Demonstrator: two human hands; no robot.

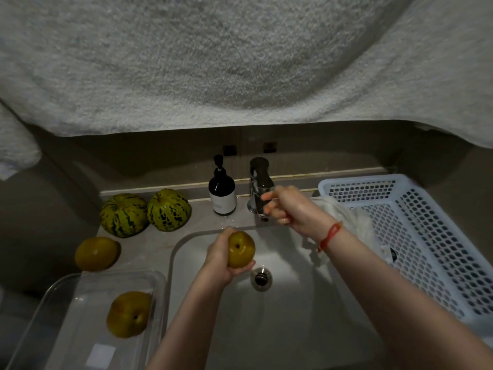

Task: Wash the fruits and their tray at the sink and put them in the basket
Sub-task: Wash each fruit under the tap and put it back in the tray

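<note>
Head view: the left hand (222,259) gripped one pear (241,249) over the sink (306,303); the right hand (286,205), loosely curled, touched the faucet (260,188). Washing looked barely begun: the basket (426,236) beyond the right hand held no fruit.

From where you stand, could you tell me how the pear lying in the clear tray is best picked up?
Cup the pear around its round body from straight above. The clear tray walls block a side approach, and nothing lies over the fruit. The left hand already holds another pear, so it would need freeing first.
</note>
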